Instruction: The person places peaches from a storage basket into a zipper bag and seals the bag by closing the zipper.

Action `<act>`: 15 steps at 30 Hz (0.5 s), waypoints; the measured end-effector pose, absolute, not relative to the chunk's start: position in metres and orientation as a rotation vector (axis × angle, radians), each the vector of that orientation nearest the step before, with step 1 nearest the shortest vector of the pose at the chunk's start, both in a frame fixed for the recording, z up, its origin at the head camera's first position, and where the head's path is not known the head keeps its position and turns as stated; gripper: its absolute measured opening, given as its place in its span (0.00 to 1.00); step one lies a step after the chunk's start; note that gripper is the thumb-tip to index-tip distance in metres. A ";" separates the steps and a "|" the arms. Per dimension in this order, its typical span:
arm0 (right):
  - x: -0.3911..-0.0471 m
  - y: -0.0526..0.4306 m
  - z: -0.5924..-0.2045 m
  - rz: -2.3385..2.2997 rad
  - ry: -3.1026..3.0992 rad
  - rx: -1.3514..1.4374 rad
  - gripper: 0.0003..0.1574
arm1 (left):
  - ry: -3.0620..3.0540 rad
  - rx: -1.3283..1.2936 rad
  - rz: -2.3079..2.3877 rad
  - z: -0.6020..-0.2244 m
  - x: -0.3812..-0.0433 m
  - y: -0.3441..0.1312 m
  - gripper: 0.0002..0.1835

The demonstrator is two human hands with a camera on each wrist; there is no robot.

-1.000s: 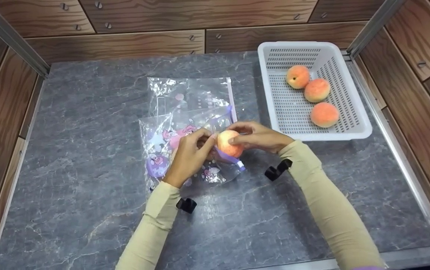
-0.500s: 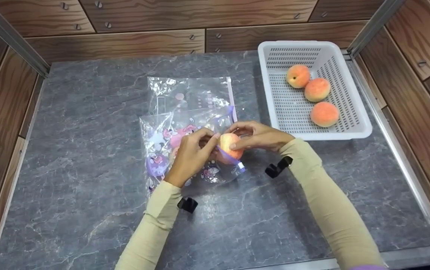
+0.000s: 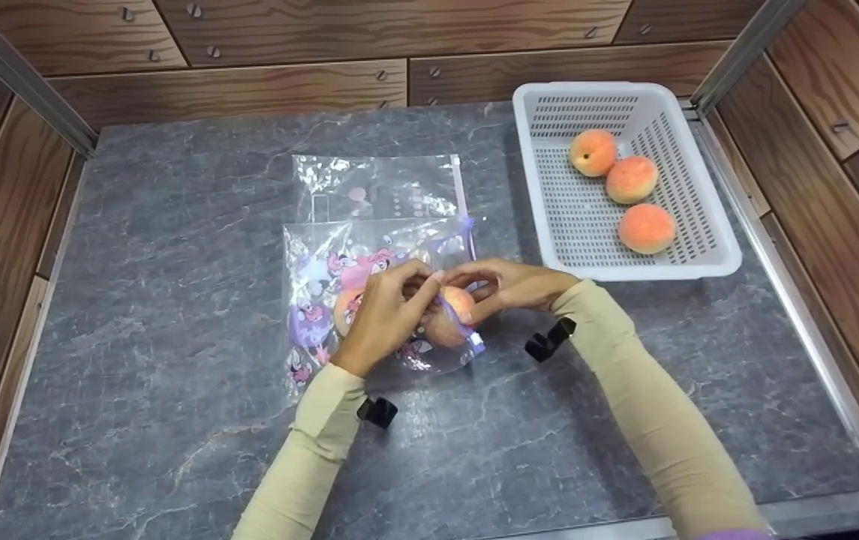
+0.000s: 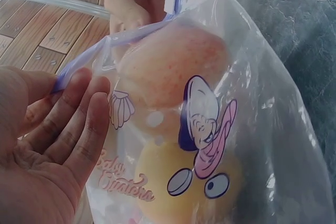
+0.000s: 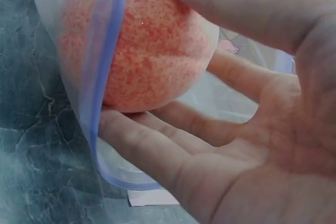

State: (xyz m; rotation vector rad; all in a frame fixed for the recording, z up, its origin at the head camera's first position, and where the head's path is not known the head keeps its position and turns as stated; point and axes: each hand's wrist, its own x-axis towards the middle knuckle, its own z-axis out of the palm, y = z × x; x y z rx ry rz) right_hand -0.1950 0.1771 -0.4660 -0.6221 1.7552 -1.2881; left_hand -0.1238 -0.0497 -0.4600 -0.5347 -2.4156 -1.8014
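Observation:
A clear zip bag (image 3: 316, 251) printed with cartoon characters lies in the middle, its purple zip edge (image 5: 107, 45) spread at the mouth. My left hand (image 3: 384, 315) pinches that edge between thumb and fingers. In my right hand (image 3: 515, 286) is a peach (image 5: 157, 51), thumb over it and fingers beneath; it sits partly inside the mouth, the zip edge crossing it. Deeper in the bag, a second peach (image 4: 184, 182) shows through the printed plastic, half covered by my left hand in the head view. A white slider (image 3: 476, 340) sits at the near end of the zip.
A white slotted basket (image 3: 534, 202) at the back right holds three peaches (image 3: 647, 229). Behind the printed bag, and partly under it, lies another flat clear bag (image 3: 380, 176) with a pale pink zip. Wood-patterned panels (image 3: 249, 94) and metal rails enclose the grey marbled table (image 3: 174, 300).
The peach in my right hand has moved down and deeper into the bag's mouth, my right hand following it slightly. My left hand keeps its pinch on the edge.

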 end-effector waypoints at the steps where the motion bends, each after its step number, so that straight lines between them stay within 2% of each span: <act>1: -0.195 0.177 -0.467 -1.281 1.757 -0.621 0.41 | -2.423 -0.536 -1.783 -0.460 -0.124 -0.050 0.11; 15: -0.199 0.173 -0.478 -1.321 1.718 -0.607 0.37 | -2.412 -0.563 -1.746 -0.461 -0.125 -0.051 0.11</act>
